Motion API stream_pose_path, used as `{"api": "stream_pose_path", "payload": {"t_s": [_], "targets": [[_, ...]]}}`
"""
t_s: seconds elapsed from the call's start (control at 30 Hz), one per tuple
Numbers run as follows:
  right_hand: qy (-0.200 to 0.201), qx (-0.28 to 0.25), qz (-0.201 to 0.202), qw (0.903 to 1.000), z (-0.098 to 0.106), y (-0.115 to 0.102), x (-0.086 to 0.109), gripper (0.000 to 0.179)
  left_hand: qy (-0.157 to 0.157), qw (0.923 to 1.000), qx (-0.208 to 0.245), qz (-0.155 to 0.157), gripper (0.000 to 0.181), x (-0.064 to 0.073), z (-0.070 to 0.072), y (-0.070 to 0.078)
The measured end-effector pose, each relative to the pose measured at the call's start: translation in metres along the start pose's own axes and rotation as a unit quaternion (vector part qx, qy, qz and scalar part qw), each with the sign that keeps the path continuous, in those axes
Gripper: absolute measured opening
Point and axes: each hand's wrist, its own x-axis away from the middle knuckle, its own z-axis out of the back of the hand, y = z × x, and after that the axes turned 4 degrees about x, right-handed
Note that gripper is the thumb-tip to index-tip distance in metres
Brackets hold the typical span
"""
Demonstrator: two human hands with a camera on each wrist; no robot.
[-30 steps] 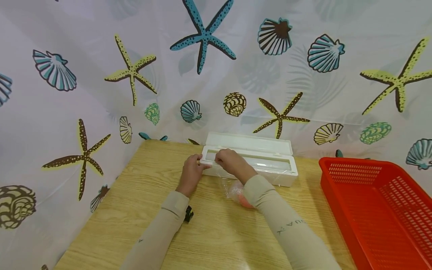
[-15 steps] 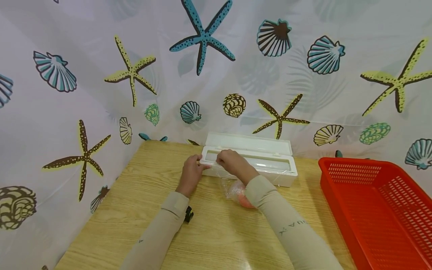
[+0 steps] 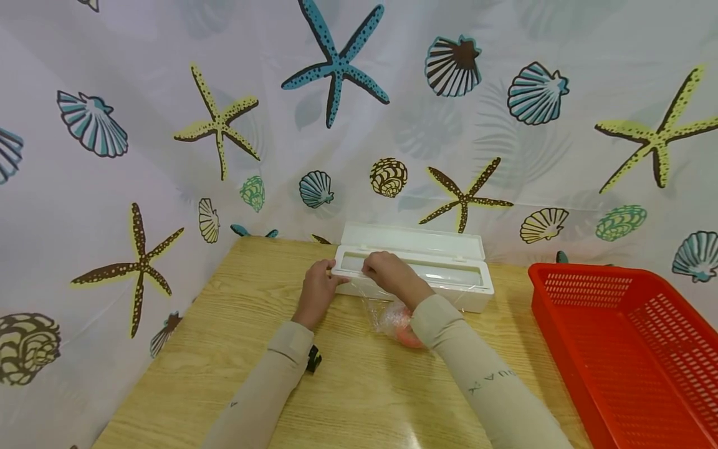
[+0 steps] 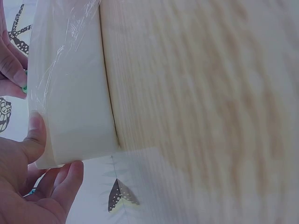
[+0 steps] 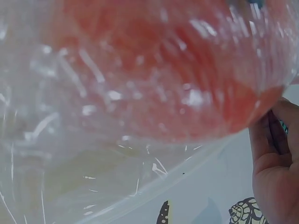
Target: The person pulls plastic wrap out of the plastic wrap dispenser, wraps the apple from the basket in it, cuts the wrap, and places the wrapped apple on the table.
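A long white cling film dispenser (image 3: 479,302) lies at the back of the table, its lid (image 3: 412,239) raised and a film roll (image 3: 451,274) inside. My left hand (image 3: 316,290) grips the dispenser's left end, thumb in front and fingers round the end, as the left wrist view shows. Over the front edge, my right hand (image 3: 392,274) has curled fingers that pinch a small green slider (image 4: 24,87) there. Clear film (image 4: 60,56) hangs down the dispenser's front. Below my right wrist, a round red-orange thing (image 5: 177,93) sits under crinkled film on the table.
A red plastic basket (image 3: 566,368) stands to the right. Behind the table (image 3: 359,399) hangs a curtain (image 3: 247,75) printed with shells and starfish. A small black object (image 3: 313,359) shows beside my left cuff.
My right hand has slid slightly to the right along the dispenser's front edge. The left hand keeps its grip on the left end. The head view has tilted up slightly.
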Motion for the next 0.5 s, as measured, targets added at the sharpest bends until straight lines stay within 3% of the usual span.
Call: {"api": "stream_pose_path", "payload": {"t_s": [0.5], "targets": [[0.010,-0.003,0.006,0.9999,0.0000,0.0000,0.0089,0.021,-0.002,0.9998,0.016,0.008,0.044,0.0001,-0.0005,-0.0050]]}}
